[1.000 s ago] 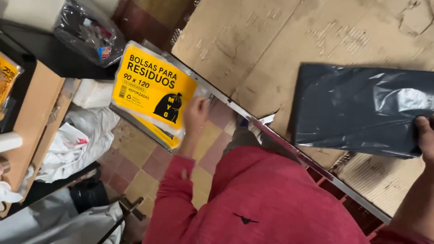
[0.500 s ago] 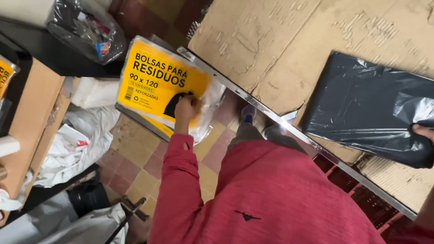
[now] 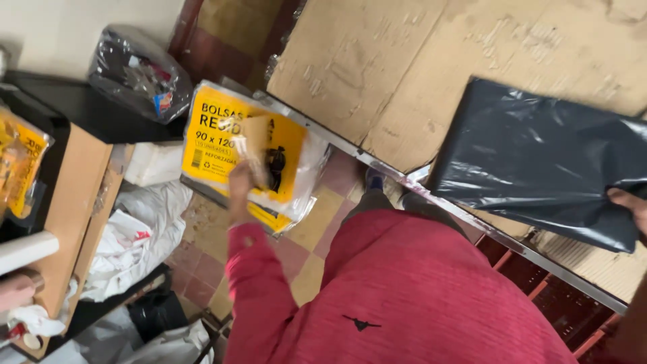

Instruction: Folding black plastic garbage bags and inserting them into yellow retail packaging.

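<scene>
My left hand (image 3: pixel 244 174) is blurred and reaches up across the front of a yellow pack of bags (image 3: pixel 214 138) in clear wrap, holding it beside the table's metal edge. At the right border of the view, my right hand (image 3: pixel 629 205) grips the corner of a folded black plastic bag (image 3: pixel 539 158). That bag lies on the cardboard-covered table (image 3: pixel 377 61). My red sleeve and torso fill the lower middle of the view.
A metal rail (image 3: pixel 404 182) edges the table. A clear bag of clutter (image 3: pixel 141 74) sits on a dark shelf at the upper left. White plastic bags (image 3: pixel 135 236) lie on the tiled floor beside a brown box (image 3: pixel 71 202). Another yellow pack (image 3: pixel 20 162) is at far left.
My left hand has slid from the pack's lower edge up over its front, and the pack has tilted. The black bag stays under my right hand.
</scene>
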